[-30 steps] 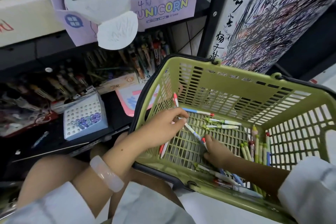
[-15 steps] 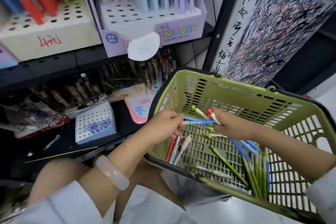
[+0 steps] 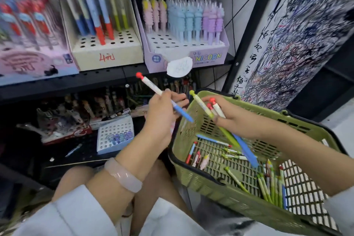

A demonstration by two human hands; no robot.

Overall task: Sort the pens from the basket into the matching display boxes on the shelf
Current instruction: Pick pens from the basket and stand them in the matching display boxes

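Note:
My left hand is shut on a white-and-blue pen with a red cap, raised above the left rim of the green basket. Over the basket, my right hand grips a bundle of pens: one green-topped, two red-topped, with blue and green barrels sticking out below. Several loose pens lie on the basket floor. On the shelf stands a cream display box holding matching red-capped blue, red and green pens, with many free holes in front.
A purple Unicorn box with pastel pens stands right of the cream box, a pink box to its left. The lower shelf holds a small white perforated box and cluttered pens. A scribbled test board rises at the right.
Both hands lifted out of the basket with pens. My left hand now holds one pen up toward the shelf. The view tilted upward, bringing the display boxes into sight.

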